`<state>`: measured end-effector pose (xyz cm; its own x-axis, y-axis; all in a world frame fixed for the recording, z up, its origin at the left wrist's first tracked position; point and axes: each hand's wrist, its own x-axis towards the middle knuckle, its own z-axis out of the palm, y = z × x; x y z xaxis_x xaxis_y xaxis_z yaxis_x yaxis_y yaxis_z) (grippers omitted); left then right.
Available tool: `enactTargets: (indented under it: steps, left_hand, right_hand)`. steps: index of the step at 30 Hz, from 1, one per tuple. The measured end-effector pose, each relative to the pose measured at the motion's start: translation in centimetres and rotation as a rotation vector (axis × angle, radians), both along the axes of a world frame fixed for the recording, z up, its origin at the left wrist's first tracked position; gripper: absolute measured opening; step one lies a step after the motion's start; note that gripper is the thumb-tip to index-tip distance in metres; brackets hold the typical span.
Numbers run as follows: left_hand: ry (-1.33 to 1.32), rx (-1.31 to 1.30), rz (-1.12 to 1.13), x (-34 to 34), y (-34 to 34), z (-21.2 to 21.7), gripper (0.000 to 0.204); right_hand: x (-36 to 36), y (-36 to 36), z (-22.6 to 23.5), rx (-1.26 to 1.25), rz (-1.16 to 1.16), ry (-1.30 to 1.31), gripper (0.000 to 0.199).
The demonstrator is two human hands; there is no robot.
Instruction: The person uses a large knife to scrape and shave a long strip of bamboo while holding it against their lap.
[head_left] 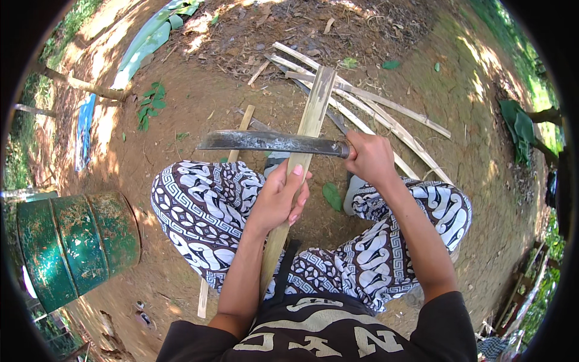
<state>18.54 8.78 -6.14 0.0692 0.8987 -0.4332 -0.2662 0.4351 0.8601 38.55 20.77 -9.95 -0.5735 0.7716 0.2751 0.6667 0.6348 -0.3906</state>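
Observation:
A long flat bamboo strip (311, 111) runs from my lap away from me, its far end brown and weathered. My left hand (280, 196) is closed round its middle, thumb on top. In my right hand (373, 158) is the wooden handle of a machete (271, 142), gripped at the right side. Its long dark blade lies across the strip just beyond my left hand, pointing left. Whether the edge is biting into the bamboo I cannot tell. Beneath and beyond the blade, several split bamboo strips (398, 130) lie on the ground.
I sit on bare earth with my patterned trouser legs (202, 211) bent outward. A rusty green drum (78, 244) stands at the left. Dry leaf litter (362, 30) covers the far ground. A green leaf (332, 196) lies between my legs, and a blue sheet (85, 130) far left.

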Motion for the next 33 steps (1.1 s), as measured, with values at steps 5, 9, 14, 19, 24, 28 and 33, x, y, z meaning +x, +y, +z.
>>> enactTargets:
  steps: [5,9,14,19,24,28,33]
  left_hand:
    - [0.044,0.033,-0.031,0.2,0.2,0.0,0.037]
    - [0.024,0.008,-0.023,0.1,0.6,0.2,0.036]
    - [-0.114,-0.021,-0.038,0.3,-0.5,1.0,0.037]
    - [-0.058,-0.015,0.023,-0.1,0.3,-0.6,0.038]
    - [-0.079,-0.013,0.012,-0.4,0.6,-1.4,0.039]
    - [-0.090,-0.009,-0.006,-1.0,0.3,-1.1,0.042]
    - [-0.022,0.024,-0.045,-0.4,0.1,0.1,0.042]
  right_hand:
    - [0.4,2.0,-1.7,0.092,0.040,0.024,0.017]
    - [0.7,3.4,-2.4,0.088,-0.121,0.003,0.013]
    - [5.4,9.5,-0.6,-0.099,-0.758,0.012,0.019]
    - [4.2,6.5,0.7,-0.133,-0.706,0.297,0.017]
    - [2.3,1.6,1.2,-0.122,-0.232,0.174,0.008]
    - [1.1,-0.2,-0.2,0.028,0.008,0.020,0.013]
    - [1.5,1.1,-1.3,0.114,0.033,0.074,0.017]
